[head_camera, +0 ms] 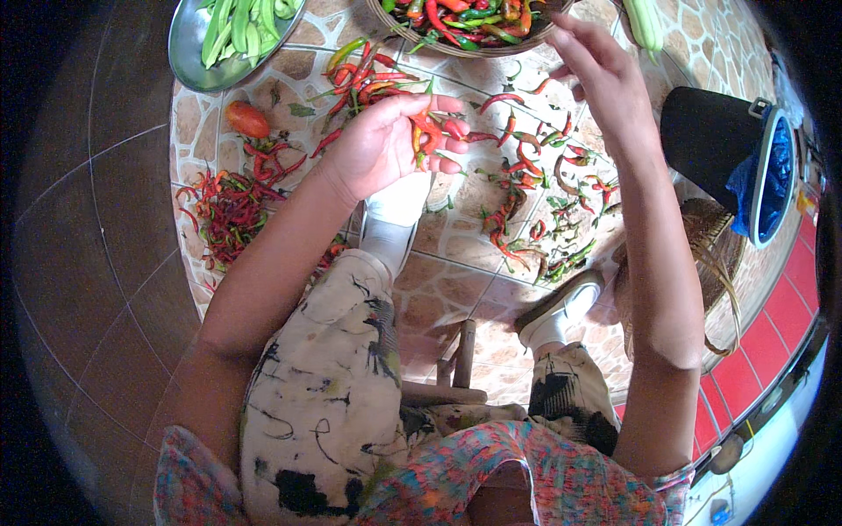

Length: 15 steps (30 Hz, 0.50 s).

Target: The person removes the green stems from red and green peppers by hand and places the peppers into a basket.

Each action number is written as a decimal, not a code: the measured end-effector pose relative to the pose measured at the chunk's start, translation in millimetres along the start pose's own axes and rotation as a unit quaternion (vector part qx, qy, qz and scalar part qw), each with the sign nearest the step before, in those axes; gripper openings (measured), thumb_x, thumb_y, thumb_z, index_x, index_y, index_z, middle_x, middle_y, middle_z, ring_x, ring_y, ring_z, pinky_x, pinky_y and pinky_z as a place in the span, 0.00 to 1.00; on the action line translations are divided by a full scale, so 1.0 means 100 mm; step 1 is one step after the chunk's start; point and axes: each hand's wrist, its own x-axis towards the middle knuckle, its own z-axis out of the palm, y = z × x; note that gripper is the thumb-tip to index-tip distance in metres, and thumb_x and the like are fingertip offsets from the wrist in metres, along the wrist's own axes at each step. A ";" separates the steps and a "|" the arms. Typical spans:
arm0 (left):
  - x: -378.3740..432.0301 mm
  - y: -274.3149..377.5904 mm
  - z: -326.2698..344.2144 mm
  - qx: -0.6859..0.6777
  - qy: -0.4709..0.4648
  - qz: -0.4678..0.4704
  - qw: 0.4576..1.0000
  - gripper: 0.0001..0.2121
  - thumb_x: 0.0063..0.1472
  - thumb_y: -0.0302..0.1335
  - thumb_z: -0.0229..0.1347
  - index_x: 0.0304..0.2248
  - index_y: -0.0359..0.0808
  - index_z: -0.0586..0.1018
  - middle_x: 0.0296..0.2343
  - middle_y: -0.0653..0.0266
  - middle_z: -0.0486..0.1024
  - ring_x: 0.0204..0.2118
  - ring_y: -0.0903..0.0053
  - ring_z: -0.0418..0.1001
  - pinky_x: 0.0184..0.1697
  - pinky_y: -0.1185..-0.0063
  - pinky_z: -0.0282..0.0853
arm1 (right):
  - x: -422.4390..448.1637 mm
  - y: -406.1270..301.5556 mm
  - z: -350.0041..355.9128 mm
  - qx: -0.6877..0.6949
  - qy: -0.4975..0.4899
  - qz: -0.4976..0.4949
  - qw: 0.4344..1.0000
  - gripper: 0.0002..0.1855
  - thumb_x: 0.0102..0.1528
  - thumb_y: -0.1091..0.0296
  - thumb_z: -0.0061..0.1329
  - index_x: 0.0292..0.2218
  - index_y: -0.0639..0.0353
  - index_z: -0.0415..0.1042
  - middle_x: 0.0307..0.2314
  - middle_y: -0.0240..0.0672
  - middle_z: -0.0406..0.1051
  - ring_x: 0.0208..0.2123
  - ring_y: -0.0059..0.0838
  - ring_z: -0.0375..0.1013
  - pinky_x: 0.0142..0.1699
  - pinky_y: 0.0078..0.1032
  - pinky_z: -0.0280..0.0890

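Several red and orange chili peppers (429,135) lie in my left hand (395,141), palm up with its fingers loosely curled around them. My right hand (592,72) is raised near the right rim of a woven basket (460,51) full of red and green chilies; its fingers are partly bent, and I cannot tell whether anything is between them. Just beyond my left hand, a pile of larger red chilies (362,79) rests on the tiled floor. Loose chilies and green scraps (523,154) are scattered between my feet. A dense heap of small red chilies (233,210) lies left of my left forearm.
A metal bowl of long green pods (197,69) stands at the upper left, above a red tomato (247,119). On the right are a black bin (704,144) with a blue liner and a woven basket with a handle (723,296). A pale green gourd (643,25) lies at the top.
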 end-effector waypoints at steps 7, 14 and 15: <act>0.01 0.13 0.02 0.219 0.110 0.015 0.969 0.19 0.54 0.25 0.43 0.47 0.33 0.65 0.39 0.55 0.70 0.39 0.69 0.71 0.39 0.73 0.68 | -1.31 1.36 -0.57 -0.014 -0.079 0.165 0.983 0.15 0.54 0.67 0.46 0.42 0.63 0.67 0.27 0.31 0.71 0.27 0.17 0.67 0.34 0.18 0.64; 0.10 0.36 -0.25 0.782 0.305 0.113 0.531 0.13 0.58 0.30 0.47 0.42 0.34 0.69 0.33 0.57 0.72 0.36 0.69 0.71 0.38 0.76 0.65 | -2.43 2.27 -0.53 -0.200 -0.053 0.200 0.958 0.11 0.49 0.66 0.49 0.35 0.60 0.71 0.29 0.44 0.71 0.31 0.40 0.72 0.37 0.29 0.66; 0.10 0.40 -0.42 0.830 0.274 0.154 0.461 0.14 0.57 0.30 0.47 0.42 0.33 0.69 0.33 0.54 0.72 0.35 0.65 0.71 0.39 0.74 0.65 | -2.40 2.25 -0.43 -0.198 -0.036 0.178 0.963 0.10 0.49 0.66 0.49 0.33 0.60 0.71 0.28 0.44 0.71 0.30 0.41 0.72 0.35 0.30 0.66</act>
